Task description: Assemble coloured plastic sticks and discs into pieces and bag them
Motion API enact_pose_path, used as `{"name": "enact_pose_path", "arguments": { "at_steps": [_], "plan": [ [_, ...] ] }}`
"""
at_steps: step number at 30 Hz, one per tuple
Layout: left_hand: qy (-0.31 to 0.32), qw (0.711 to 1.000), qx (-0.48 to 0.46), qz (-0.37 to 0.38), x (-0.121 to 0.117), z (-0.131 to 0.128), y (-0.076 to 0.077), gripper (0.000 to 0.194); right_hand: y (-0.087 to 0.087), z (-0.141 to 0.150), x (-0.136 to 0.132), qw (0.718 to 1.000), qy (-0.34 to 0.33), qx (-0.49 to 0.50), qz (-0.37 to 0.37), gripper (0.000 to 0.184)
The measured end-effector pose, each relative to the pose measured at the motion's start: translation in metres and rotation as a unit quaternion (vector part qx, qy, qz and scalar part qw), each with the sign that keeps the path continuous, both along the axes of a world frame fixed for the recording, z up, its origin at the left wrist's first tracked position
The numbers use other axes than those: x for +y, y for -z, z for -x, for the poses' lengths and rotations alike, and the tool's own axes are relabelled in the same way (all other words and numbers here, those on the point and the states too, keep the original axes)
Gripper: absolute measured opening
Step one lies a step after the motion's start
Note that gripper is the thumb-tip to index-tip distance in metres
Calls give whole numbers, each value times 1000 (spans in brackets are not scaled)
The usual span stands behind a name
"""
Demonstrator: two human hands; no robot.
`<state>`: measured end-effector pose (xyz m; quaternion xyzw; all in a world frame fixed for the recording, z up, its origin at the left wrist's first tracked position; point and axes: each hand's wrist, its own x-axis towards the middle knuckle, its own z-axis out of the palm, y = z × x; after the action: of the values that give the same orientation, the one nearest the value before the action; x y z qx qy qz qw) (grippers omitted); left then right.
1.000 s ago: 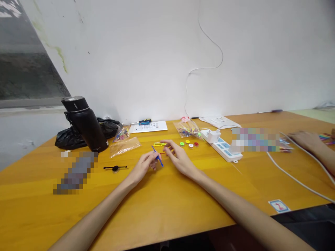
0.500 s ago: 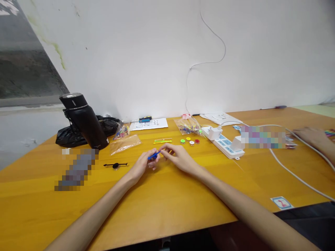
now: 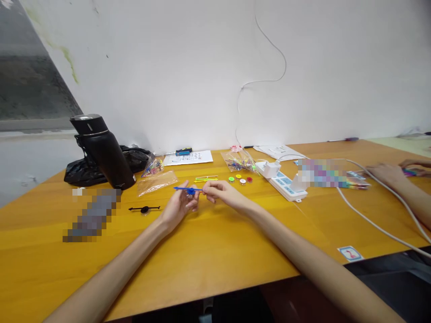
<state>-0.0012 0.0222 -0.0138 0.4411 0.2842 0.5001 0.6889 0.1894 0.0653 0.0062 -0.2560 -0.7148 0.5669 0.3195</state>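
A blue arrow-shaped spinner [image 3: 191,191] with a round middle is held above the table between both hands, its pointed end toward the left. My left hand [image 3: 175,208] is closed around its middle from below, with a clear base partly hidden by the fingers. My right hand [image 3: 221,194] pinches the tail end between thumb and fingers. Left of my hands lies a black arrow spinner [image 3: 144,209] on a clear base. Just beyond them are white and yellow arrow pointers [image 3: 206,180]. A green disc [image 3: 231,179], a yellow disc [image 3: 238,176], a white disc [image 3: 243,182] and a red disc [image 3: 249,180] lie behind my right hand.
At left stand a black bottle [image 3: 106,154] and a black plastic bag [image 3: 79,174]. Clear bags [image 3: 157,183], a screwdriver [image 3: 183,152] and paper [image 3: 198,157] lie behind. A white power strip [image 3: 286,186] with cables is right, near another person's hand [image 3: 387,174].
The blue spinner has turned to lie level, arrowhead left, and shows more fully. My left fingers have loosened and spread somewhat; my right hand now pinches the tail. The view has shifted slightly.
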Motion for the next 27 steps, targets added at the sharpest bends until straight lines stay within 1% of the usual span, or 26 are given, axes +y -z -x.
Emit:
{"name": "enact_pose_path", "arguments": {
  "at_steps": [2,4,6,7,9,11,13,14,16,18,20,22,23,24,26,27],
  "plan": [
    [12,1000,-12,4,0,-2,2,43,-10,4,2,999,15,43,27,30],
    [25,1000,13,6,-1,-6,5,42,-21,10,7,996,35,65,45,28],
    [36,996,85,-16,-4,-11,7,38,-30,22,14,997,47,41,45,26],
    [47,989,136,-43,-6,-13,8,34,-33,29,19,998,44,14,39,24],
    [91,959,245,-110,-12,-15,7,29,-35,50,27,998,17,-53,24,23],
    [115,920,330,-178,-18,-16,6,27,-29,74,33,992,-17,-124,8,23],
    [117,894,372,-219,-20,-14,7,27,-19,100,38,983,-45,-180,-3,21],
    [114,889,380,-227,-20,-14,8,27,-13,111,39,979,-59,-197,-1,21],
    [106,889,383,-227,-19,-13,12,27,-1,130,41,973,-95,-212,1,24],
    [99,891,382,-225,-17,-13,15,25,7,141,42,968,-124,-220,-12,25],
    [98,891,382,-224,-16,-13,17,24,10,144,43,962,-135,-233,-36,21],
    [100,890,385,-224,-16,-13,16,24,10,141,43,959,-128,-243,-72,14],
    [102,889,385,-224,-16,-13,15,25,9,136,42,959,-111,-240,-104,13],
    [104,890,384,-224,-16,-13,15,25,8,130,41,959,-86,-230,-144,17],
    [112,894,374,-220,-16,-13,13,26,6,113,36,953,-12,-197,-229,30],
    [116,897,367,-215,-16,-13,11,27,5,102,34,948,23,-183,-260,32]
  ]
}}
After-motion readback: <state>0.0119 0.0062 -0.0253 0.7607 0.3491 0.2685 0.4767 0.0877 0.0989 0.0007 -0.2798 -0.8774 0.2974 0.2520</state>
